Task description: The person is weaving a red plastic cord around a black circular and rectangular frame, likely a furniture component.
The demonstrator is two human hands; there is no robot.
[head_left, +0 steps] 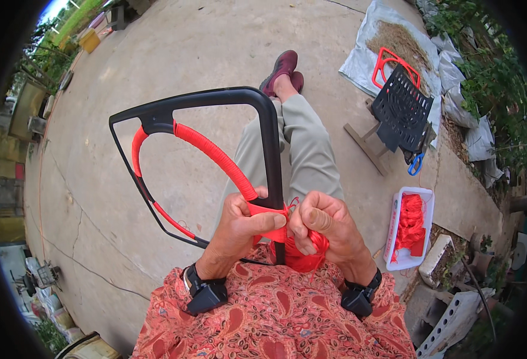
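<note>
A black rounded frame with an inner ring stands tilted over my lap. Red cord wrapping covers parts of the ring in tight turns, and bare black stretches show between them. Where the ring meets the frame's near upright, my left hand is closed around the frame, its thumb pressing on flat red wrapping. Close beside it, my right hand is closed with fingers curled on red cord. A loose bundle of that red cord hangs under the right hand, partly hidden by it.
To the right sits a white plastic basket holding red cord. Beyond it, a black slotted panel rests on a wooden stand, with blue-handled scissors at its edge. A red frame lies by a pale sheet.
</note>
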